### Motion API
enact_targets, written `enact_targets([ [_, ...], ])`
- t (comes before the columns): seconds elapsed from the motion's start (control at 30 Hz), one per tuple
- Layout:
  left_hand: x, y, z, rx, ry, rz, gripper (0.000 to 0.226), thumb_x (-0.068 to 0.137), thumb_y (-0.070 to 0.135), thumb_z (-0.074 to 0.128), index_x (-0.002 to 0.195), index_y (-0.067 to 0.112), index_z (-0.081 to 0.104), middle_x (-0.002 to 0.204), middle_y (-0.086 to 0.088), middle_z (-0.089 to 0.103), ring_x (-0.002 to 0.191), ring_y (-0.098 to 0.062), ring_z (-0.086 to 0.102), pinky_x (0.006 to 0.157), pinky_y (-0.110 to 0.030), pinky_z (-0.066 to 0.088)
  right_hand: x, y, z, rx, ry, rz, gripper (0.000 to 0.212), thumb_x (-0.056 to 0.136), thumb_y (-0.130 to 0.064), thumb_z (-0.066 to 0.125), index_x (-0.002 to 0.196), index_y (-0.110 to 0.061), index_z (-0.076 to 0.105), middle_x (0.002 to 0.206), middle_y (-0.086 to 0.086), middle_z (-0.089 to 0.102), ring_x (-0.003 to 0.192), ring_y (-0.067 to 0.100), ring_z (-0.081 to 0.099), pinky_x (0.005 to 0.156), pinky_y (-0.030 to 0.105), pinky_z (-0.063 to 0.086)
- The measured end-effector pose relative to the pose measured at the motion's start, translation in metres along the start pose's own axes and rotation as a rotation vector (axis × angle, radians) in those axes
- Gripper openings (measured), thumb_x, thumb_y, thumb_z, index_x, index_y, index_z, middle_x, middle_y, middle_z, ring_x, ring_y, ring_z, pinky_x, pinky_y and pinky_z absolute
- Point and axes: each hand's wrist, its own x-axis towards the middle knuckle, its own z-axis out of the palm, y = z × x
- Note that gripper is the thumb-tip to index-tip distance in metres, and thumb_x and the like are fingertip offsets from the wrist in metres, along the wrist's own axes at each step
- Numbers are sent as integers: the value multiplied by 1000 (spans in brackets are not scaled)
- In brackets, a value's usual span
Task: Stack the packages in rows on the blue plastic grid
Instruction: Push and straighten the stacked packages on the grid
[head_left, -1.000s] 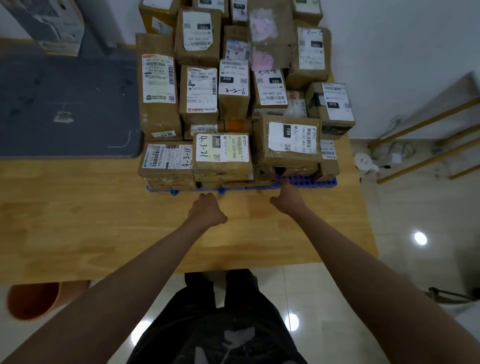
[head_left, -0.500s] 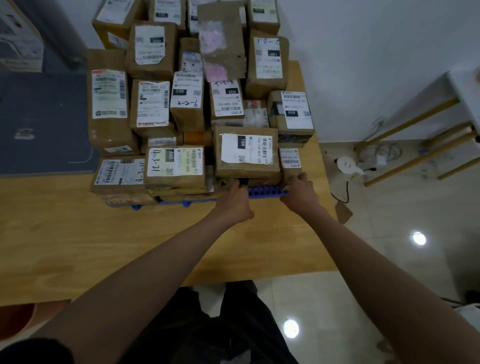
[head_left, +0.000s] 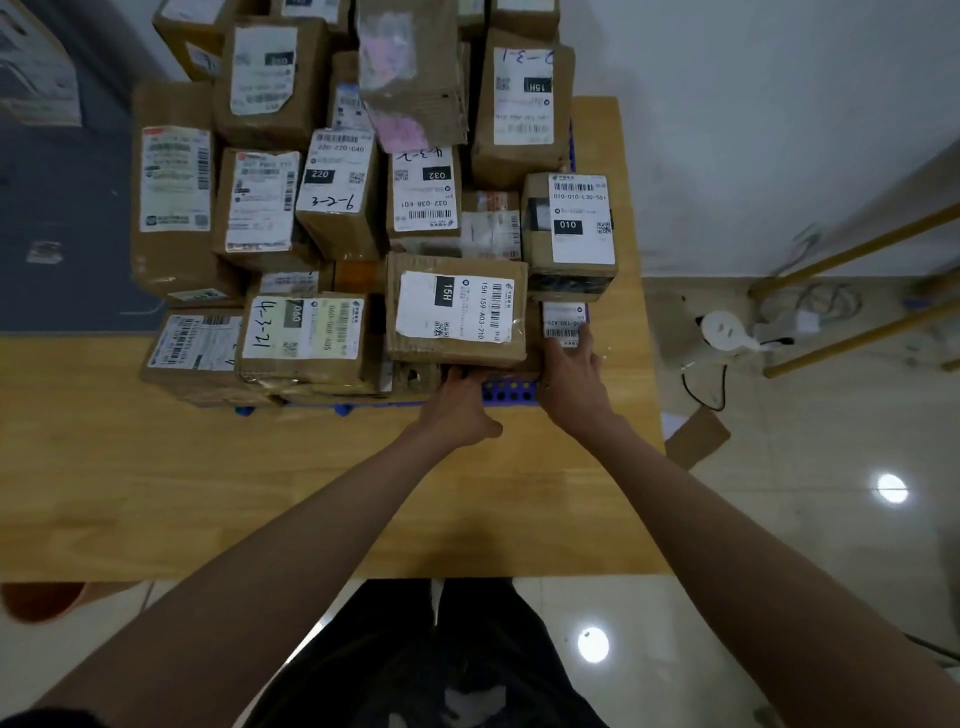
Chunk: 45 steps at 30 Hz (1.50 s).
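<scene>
Up close, the fingers of the left hand (head_left: 457, 410) reach under the near bottom edge of a brown cardboard box with a glossy white "15H" label (head_left: 456, 310); their tips are hidden beneath it, so whether they curl or lie straight cannot be told. Just to their right, the fingers of the right hand (head_left: 571, 384) lie flat and fairly straight against a small package with a barcode label (head_left: 563, 325), which sits low beside the box. Between the two hands shows a strip of the blue plastic grid (head_left: 509, 392), its surface pierced with round holes. To the left of the fingers, along the same near row, sit a squat box with a yellowed label marked "060" (head_left: 304, 338) and a flatter taped parcel (head_left: 195, 345). Beyond the fingers, more rectangular cardboard packages with creased corners are piled in rows, among them a box labelled "010" (head_left: 571, 228). Everything rests on a pale wooden table (head_left: 208, 493) with visible grain. Farther right lies glossy tiled floor (head_left: 805, 519).
</scene>
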Motion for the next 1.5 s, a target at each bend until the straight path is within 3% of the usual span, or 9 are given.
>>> enact_targets([
  [0.27,8,-2,5,-60,26,-6,82,71,27,81,142,18,41,147,-8,34,130,-26,41,93,-33,42,-2,-2,2,-72,44,-17,70,88,-10,64,148,-22,29,160,18,-13,143,47,8,96,58,47],
  [0.47,9,-4,3,-71,22,3,80,71,29,81,140,16,44,145,-7,36,129,-25,41,95,-33,43,-4,-7,2,-123,47,2,76,86,-10,66,149,-23,25,160,18,-13,143,47,7,99,60,44],
  [0.87,10,-8,1,-102,24,36,77,71,28,81,140,18,47,144,-6,40,129,-24,41,95,-33,42,-7,-20,-4,-163,17,72,60,90,-4,63,141,-10,32,159,20,-20,144,53,-1,103,65,38],
  [0.97,9,-11,1,-102,21,35,77,70,29,81,139,19,47,143,-6,41,129,-24,41,96,-33,42,-7,-21,-4,-158,18,74,60,90,-3,63,142,-11,33,159,20,-21,144,53,-2,104,66,36],
  [1.17,8,-15,3,-140,47,28,76,69,32,82,137,19,49,141,-5,46,126,-24,45,89,-30,41,-8,-25,-3,-130,3,123,43,89,-6,66,129,-10,52,160,19,-17,144,49,1,106,62,36],
  [1.5,0,-24,3,-159,26,22,78,66,33,84,135,15,52,138,-4,51,123,-22,49,86,-27,42,-20,-24,-1,-95,-14,100,37,89,-15,67,125,-15,57,160,16,-21,144,50,-2,109,63,30],
])
